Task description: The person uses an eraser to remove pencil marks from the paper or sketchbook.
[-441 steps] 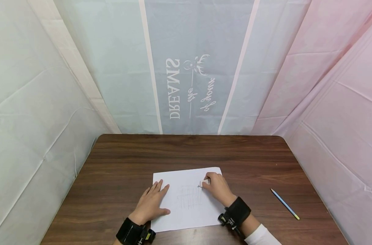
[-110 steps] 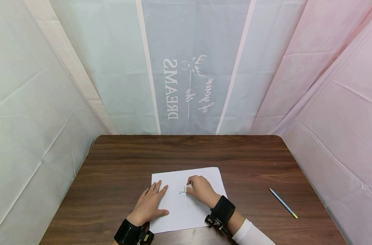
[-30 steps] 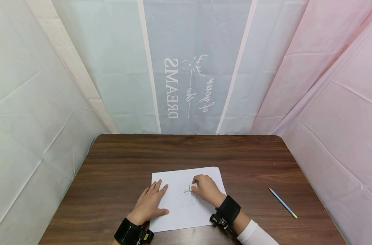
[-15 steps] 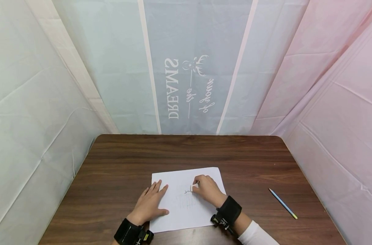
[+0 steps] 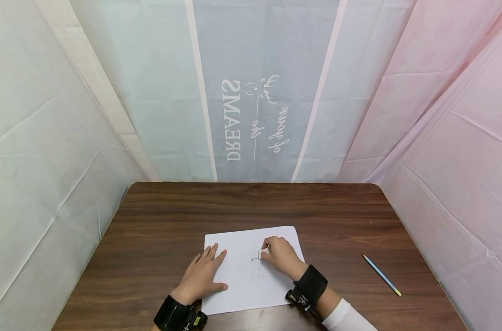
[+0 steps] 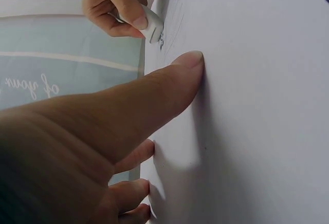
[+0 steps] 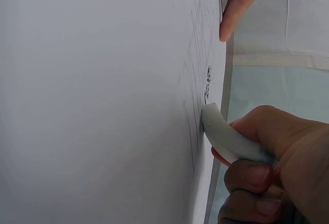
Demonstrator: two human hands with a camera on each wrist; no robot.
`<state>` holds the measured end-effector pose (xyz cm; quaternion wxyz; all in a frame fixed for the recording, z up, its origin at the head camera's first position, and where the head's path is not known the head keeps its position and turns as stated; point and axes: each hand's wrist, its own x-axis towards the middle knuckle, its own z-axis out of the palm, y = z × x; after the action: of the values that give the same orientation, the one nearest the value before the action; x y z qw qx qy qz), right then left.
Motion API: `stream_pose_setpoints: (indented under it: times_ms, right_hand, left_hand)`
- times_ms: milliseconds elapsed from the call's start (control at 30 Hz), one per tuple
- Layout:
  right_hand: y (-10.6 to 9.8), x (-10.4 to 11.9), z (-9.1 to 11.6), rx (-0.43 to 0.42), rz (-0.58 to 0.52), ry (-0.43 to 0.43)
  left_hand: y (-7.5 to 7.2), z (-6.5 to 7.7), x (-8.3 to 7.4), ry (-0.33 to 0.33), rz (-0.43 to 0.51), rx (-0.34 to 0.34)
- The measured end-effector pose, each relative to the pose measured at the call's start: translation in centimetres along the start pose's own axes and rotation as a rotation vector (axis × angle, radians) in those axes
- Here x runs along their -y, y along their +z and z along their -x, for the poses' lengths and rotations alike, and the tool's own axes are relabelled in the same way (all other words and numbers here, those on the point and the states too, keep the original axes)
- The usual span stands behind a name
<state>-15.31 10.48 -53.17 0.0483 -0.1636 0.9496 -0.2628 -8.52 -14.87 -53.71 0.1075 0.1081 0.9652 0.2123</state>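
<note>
Between right-hand fingers point(image 7: 249, 175), white eraser point(image 7: 230, 137), touching paper point(image 7: 103, 90)

From the head, looks forward and down over the table point(image 5: 251, 207), high and far enough back to take in most of its top and the printed curtain point(image 5: 259, 37) behind. From the left wrist, skims the paper point(image 6: 262, 100) at very close range — tipped sideways, facing past the left hand point(image 6: 97, 124) toward the right hand point(image 6: 112, 2). From the right wrist, skims equally low, tipped the opposite way, facing the eraser point(image 7: 226, 135) close up. In both wrist views, overlaps at the drawn marks point(image 7: 208, 77), eraser and hands — repeated much smaller in the head view.
</note>
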Motion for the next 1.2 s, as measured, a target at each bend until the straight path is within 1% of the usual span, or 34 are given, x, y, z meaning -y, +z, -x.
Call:
stream_pose_setpoints:
  times_ms: [233, 533, 800, 1100, 1200]
  right_hand:
    - [-0.11, -0.14, 0.06, -0.007, 0.000, -0.007]
    - [-0.21, -0.19, 0.04, -0.001, -0.004, 0.014]
    - [-0.44, -0.38, 0.02, 0.008, -0.012, 0.029]
    - [-0.81, -0.55, 0.19, -0.002, 0.002, 0.021]
    - [-0.89, -0.60, 0.26, 0.004, 0.003, 0.036]
  left_hand:
    - [0.02, 0.03, 0.03, 0.006, 0.002, -0.005]
    - [0.12, -0.03, 0.12, 0.010, 0.007, -0.008]
    - [0.10, -0.11, 0.12, 0.002, -0.008, -0.004]
    - [0.02, -0.03, 0.09, -0.004, 0.000, 0.000]
    - [-0.01, -0.02, 0.06, -0.002, -0.002, -0.002]
